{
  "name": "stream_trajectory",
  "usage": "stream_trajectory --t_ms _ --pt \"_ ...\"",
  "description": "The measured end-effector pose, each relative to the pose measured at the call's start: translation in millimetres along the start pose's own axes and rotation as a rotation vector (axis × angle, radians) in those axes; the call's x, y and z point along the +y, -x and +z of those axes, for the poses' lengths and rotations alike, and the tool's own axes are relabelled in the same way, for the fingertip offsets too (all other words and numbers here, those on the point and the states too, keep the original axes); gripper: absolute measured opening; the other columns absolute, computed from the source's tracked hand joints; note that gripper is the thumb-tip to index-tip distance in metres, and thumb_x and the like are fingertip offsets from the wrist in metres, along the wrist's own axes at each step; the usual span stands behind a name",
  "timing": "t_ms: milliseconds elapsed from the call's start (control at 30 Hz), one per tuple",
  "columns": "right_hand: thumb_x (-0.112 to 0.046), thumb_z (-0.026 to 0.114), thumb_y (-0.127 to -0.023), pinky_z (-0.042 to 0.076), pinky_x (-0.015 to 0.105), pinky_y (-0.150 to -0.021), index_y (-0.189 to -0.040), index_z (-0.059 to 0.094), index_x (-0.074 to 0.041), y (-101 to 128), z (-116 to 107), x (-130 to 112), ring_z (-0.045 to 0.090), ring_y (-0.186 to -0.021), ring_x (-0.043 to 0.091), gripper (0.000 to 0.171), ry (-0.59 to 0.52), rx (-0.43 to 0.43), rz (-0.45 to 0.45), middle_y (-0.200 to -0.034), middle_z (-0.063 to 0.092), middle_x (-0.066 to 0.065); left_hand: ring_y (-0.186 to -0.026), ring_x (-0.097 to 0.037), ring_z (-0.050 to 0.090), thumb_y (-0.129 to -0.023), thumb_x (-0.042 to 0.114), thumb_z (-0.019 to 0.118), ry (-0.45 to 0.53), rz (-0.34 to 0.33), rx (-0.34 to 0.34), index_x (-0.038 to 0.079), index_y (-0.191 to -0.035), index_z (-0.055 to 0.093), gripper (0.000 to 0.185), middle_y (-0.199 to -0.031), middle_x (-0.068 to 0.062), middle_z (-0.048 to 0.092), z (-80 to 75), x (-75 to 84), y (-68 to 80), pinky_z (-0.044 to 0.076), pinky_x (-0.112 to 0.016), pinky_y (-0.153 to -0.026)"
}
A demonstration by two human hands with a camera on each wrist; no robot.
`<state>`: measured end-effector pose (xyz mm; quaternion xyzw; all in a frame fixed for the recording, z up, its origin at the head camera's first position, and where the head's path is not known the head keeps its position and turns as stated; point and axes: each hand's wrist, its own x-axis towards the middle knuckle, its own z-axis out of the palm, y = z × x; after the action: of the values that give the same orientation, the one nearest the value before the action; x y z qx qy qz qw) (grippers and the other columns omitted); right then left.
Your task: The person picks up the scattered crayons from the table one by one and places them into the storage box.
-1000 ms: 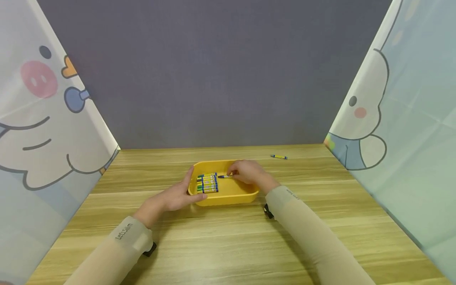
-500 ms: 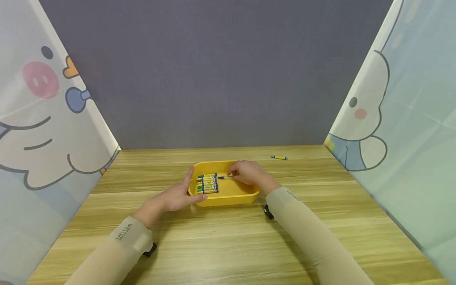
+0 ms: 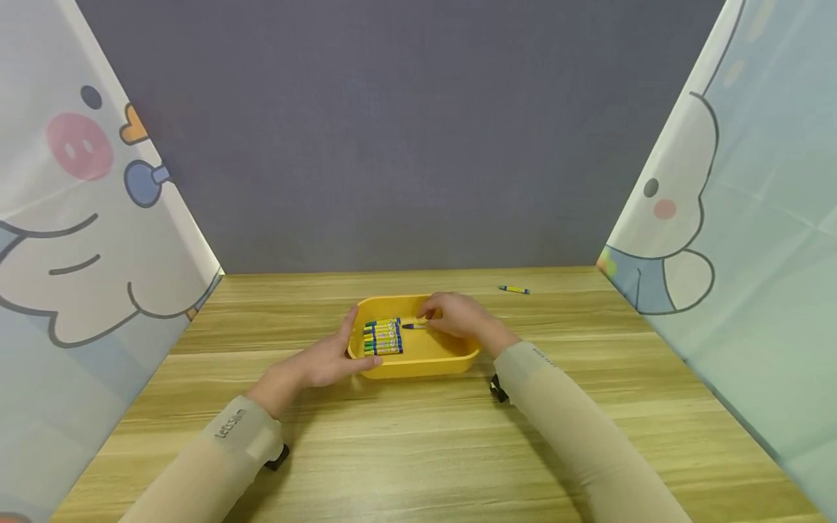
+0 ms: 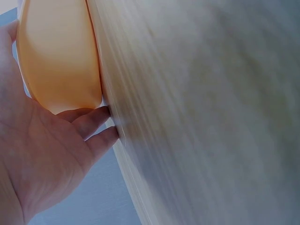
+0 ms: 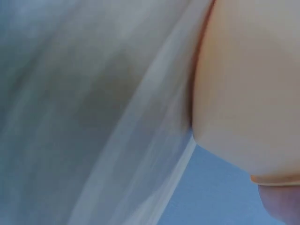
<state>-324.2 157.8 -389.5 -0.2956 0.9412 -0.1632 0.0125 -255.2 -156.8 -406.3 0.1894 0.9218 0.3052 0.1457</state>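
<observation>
A yellow plastic tray [image 3: 418, 369] stands on the wooden table, with several yellow-wrapped crayons [image 3: 383, 337] side by side in its left half. My left hand [image 3: 323, 359] holds the tray's left end, thumb over the near rim. In the left wrist view, the left hand's [image 4: 47, 150] fingers curve against the tray's outer wall [image 4: 63, 56]. A dark-tipped crayon [image 3: 413, 326] lies on the tray floor right of the row. My right hand [image 3: 454, 316] reaches over the right side, finger and thumb slightly parted at this crayon's right end. Only a bit of the right hand [image 5: 281, 201] shows in its wrist view, beyond the tray wall.
One more blue-tipped crayon [image 3: 514, 290] lies on the table [image 3: 418, 450] behind and right of the tray. A dark grey panel [image 3: 405, 145] closes off the back. Printed cartoon sheets [image 3: 78, 218] flank both sides.
The right finger and thumb have parted a little at the crayon, and the hand has risen slightly. The left hand and the tray keep their places; the head view has shifted slightly.
</observation>
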Motion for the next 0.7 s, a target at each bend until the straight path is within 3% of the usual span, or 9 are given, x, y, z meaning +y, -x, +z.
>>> stream_trajectory --t_ms 133,300,500,600,700 --pt "-0.018 0.072 -0.108 0.058 0.040 -0.095 -0.130 0.080 -0.013 1.0 -4.1 4.6 0.069 -0.101 0.018 0.024 -0.178 0.010 0.025 -0.119 0.078 0.002 -0.151 -0.050 0.050 -0.097 0.078 0.065 -0.006 -0.009 0.000 0.019 -0.174 -0.024 0.131 -0.173 -0.037 0.032 1.4 -0.9 0.6 0.038 -0.065 -0.126" --pt "-0.020 0.072 -0.108 0.054 0.036 -0.082 -0.132 0.080 -0.010 7.4 -17.9 17.6 0.063 -0.091 0.020 0.027 -0.330 0.096 0.031 -0.118 0.079 0.006 -0.153 -0.052 0.047 -0.097 0.081 0.062 -0.020 -0.018 -0.004 0.021 -0.173 -0.025 0.131 -0.175 -0.035 0.029 2.9 -0.6 0.7 0.037 -0.066 -0.127" --pt "-0.028 0.070 -0.110 0.053 0.034 -0.080 -0.134 0.079 -0.015 24.5 -38.5 56.7 0.065 -0.095 0.021 0.029 -0.353 0.189 0.127 -0.126 0.077 0.011 -0.155 -0.051 0.046 -0.097 0.082 0.061 -0.023 -0.024 -0.012 0.026 -0.173 -0.027 0.129 -0.176 -0.034 0.026 2.0 -1.1 0.7 0.037 -0.066 -0.127" --pt "-0.023 0.068 -0.111 0.055 0.037 -0.082 -0.138 0.076 -0.009 34.4 -45.9 85.9 0.066 -0.099 0.028 0.032 -0.345 0.201 0.161 -0.131 0.074 0.018 -0.156 -0.051 0.043 -0.097 0.081 0.061 -0.021 -0.014 -0.009 0.026 -0.173 -0.028 0.129 -0.176 -0.034 0.025 1.7 -1.9 -0.3 0.036 -0.066 -0.128" --pt "-0.016 0.065 -0.112 0.056 0.046 -0.093 -0.142 0.071 -0.001 44.0 -51.2 116.1 0.066 -0.111 0.037 0.035 -0.331 0.180 0.195 -0.138 0.070 0.025 -0.159 -0.052 0.038 -0.098 0.081 0.061 -0.023 -0.010 -0.008 0.026 -0.172 -0.028 0.129 -0.178 -0.033 0.021 1.6 -3.4 -1.4 0.033 -0.066 -0.130"
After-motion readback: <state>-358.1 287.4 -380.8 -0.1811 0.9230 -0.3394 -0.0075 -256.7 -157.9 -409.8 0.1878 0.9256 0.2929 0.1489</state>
